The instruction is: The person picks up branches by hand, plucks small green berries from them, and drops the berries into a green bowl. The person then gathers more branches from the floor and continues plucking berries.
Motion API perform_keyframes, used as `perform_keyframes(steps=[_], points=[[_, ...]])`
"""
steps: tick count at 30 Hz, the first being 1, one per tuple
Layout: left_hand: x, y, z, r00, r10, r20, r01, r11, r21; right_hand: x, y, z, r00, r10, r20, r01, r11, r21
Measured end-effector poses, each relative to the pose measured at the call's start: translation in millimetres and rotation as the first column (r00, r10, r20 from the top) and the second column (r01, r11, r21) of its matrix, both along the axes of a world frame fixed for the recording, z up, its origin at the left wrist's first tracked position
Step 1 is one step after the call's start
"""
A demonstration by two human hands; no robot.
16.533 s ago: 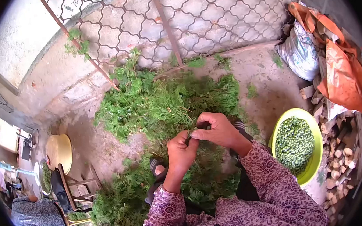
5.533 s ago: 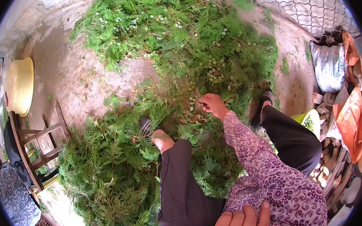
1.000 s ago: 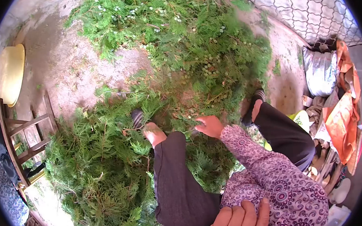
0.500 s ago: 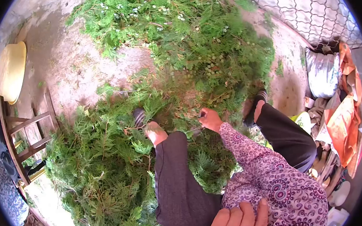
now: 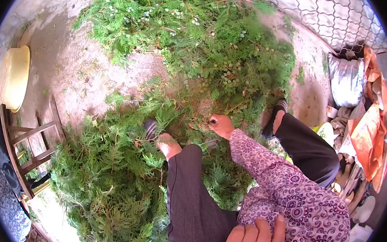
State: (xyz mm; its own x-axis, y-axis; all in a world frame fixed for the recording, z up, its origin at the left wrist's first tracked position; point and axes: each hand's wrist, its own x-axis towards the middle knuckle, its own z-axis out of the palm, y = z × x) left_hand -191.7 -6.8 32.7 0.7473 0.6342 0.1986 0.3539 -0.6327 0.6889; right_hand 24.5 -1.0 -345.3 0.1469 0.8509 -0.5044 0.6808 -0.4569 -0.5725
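Note:
My right hand (image 5: 221, 126) is closed, with the fingers curled around something small and dark that I cannot make out. It is low over the ground between my feet, beside cut green branches (image 5: 111, 173). My left hand (image 5: 252, 238) lies on my lap at the bottom edge, its fingers extended against the patterned cloth (image 5: 295, 204) and holding nothing. A larger heap of green branches with pale round cones (image 5: 230, 72) spreads beyond my right hand.
A wooden frame (image 5: 33, 131) stands at the left, below a yellow basin (image 5: 15, 78). Wire mesh (image 5: 321, 6) is at the upper right. A filled plastic bag (image 5: 347, 79) and orange cloth (image 5: 368, 139) are at the right. My sandalled feet (image 5: 168, 145) are among the branches.
My right hand has shifted slightly left and turned, so the dark spot at its fingers shows more. My left hand has hardly moved.

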Motion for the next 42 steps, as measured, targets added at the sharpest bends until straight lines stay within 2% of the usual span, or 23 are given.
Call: perform_keyframes(steps=[1,2,3,5,7,10,12,13,14,15,16,20,21,22,23,24,25,26,31,33,35,38,42], points=[[-1,-1,0,1.0,-0.008,0.0,0.008,1.0,-0.016,4,-3,1,0.962,-0.174,-0.21,0.139,0.975,-0.174],[-1,-4,-1,1.0,-0.007,-0.001,0.007,1.0,-0.016,2,-2,20,0.818,-0.425,-0.388,0.283,0.884,-0.372],[0,-8,-4,1.0,0.025,0.01,-0.025,1.0,-0.005,5,-4,27,0.818,-0.424,-0.388,0.281,0.885,-0.372],[-1,-10,-4,0.998,0.057,0.022,-0.057,0.998,0.005,11,-14,35,0.583,-0.672,-0.458,0.384,0.724,-0.573],[-2,-6,1,0.999,0.003,-0.041,-0.003,1.0,-0.003,13,-19,30,0.558,-0.655,-0.51,0.349,0.742,-0.572],[-1,-4,4,0.998,-0.029,-0.047,0.027,0.998,-0.056,2,-1,28,0.628,-0.578,-0.522,0.331,0.805,-0.492],[1,-12,-5,1.0,0.019,-0.01,-0.019,0.999,-0.026,-9,17,21,0.786,-0.427,-0.447,0.295,0.894,-0.337],[2,-15,-8,0.997,0.064,0.034,-0.063,0.998,-0.004,-15,24,18,0.785,-0.426,-0.45,0.292,0.895,-0.338],[2,-11,-6,0.997,0.065,0.032,-0.065,0.998,-0.005,-22,30,18,0.935,-0.239,-0.263,0.198,0.965,-0.172],[-1,-4,-2,1.0,0.009,-0.001,-0.009,1.0,-0.02,-27,34,17,0.998,-0.056,-0.028,0.056,0.998,-0.031],[-2,0,0,0.998,-0.048,-0.032,0.047,0.998,-0.036,-31,32,6,0.999,-0.03,0.045,0.028,0.998,0.056],[-1,-1,-2,0.999,-0.03,-0.036,0.029,0.999,-0.025,-41,23,10,0.995,-0.04,0.094,0.047,0.996,-0.074],[-1,-2,-3,1.0,-0.005,-0.023,0.005,0.999,-0.032,-38,16,1,0.995,-0.086,-0.041,0.082,0.991,-0.106],[-1,-3,-3,1.0,0.02,-0.011,-0.02,0.999,-0.039,-32,7,-7,0.976,-0.135,-0.173,0.111,0.984,-0.143],[-2,-4,-3,1.0,0.02,-0.01,-0.021,0.999,-0.04,-26,1,-4,0.976,-0.134,-0.173,0.11,0.984,-0.144],[-2,-5,-4,1.0,0.023,-0.009,-0.023,0.999,-0.038,-18,-5,2,0.825,-0.377,-0.421,0.252,0.912,-0.324],[-2,-5,-4,1.0,0.025,-0.007,-0.025,0.999,-0.036,-13,-11,8,0.558,-0.6,-0.573,0.315,0.792,-0.523],[-2,-5,-4,1.0,0.024,-0.005,-0.024,0.999,-0.036,-13,-15,17,0.483,-0.657,-0.579,0.36,0.751,-0.553],[-2,-4,-2,1.0,0.013,-0.022,-0.015,0.998,-0.059,-5,-17,32,0.484,-0.6,-0.637,0.268,0.795,-0.545],[-2,-4,-2,0.999,0.018,-0.029,-0.019,0.999,-0.044,-3,-7,26,0.364,-0.612,-0.702,0.225,0.789,-0.571],[-2,-4,-3,0.999,0.02,-0.038,-0.022,0.999,-0.035,-8,0,19,0.309,-0.636,-0.707,0.256,0.772,-0.582],[-3,-2,-4,0.999,0.016,-0.032,-0.016,1.0,-0.007,-16,8,30,0.239,-0.728,-0.643,0.444,0.671,-0.594],[-2,-5,-3,0.998,0.029,-0.052,-0.032,0.998,-0.047,0,-7,14,0.281,-0.616,-0.736,0.398,0.772,-0.495]])
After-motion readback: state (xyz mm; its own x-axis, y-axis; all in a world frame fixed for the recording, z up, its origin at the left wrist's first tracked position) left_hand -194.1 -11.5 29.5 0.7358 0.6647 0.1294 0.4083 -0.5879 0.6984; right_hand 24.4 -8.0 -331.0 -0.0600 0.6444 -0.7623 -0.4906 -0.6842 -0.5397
